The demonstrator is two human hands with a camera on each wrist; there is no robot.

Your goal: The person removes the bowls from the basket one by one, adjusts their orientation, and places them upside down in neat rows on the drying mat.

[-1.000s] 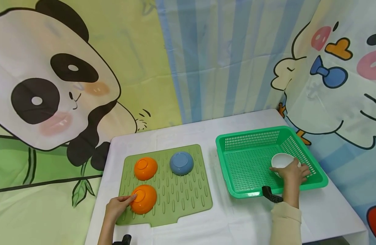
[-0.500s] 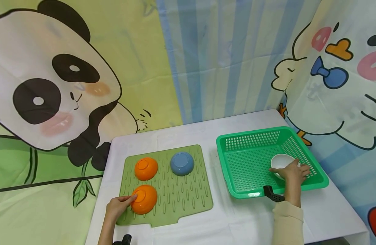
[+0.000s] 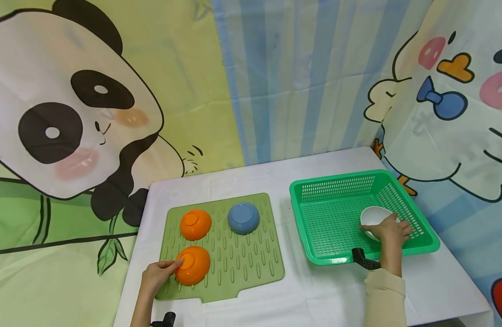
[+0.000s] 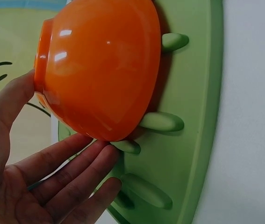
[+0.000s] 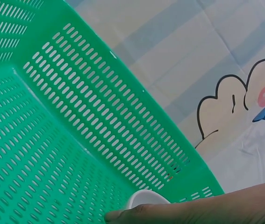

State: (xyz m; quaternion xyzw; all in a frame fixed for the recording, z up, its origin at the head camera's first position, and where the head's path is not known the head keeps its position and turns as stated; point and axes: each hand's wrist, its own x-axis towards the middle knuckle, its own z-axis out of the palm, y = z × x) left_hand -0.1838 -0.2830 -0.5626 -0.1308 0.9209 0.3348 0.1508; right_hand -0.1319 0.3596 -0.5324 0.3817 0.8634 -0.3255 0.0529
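Observation:
The near orange bowl (image 3: 192,266) sits upside down on the green drying mat (image 3: 251,263). My left hand (image 3: 157,275) holds it from the left, thumb against its foot ring and fingertips at its lower edge, as the left wrist view shows. Inside the green basket (image 3: 332,218), a white bowl (image 3: 372,215) lies at the right end. Over this bowl is my right hand (image 3: 391,229), gripping it with thumb and fingers spread to either side. Only the white rim (image 5: 147,196) shows in the right wrist view; the hand hides the rest.
Another upturned orange bowl (image 3: 195,225) and an upturned blue bowl (image 3: 243,218) stand on the back half of the mat. The basket's raised walls surround the right hand. A white cloth (image 3: 300,290) covers the table, with printed curtains (image 3: 283,81) behind it.
The scene shifts very slightly with the head camera. Both hands keep their places on the two bowls, and the bowls stay where they were.

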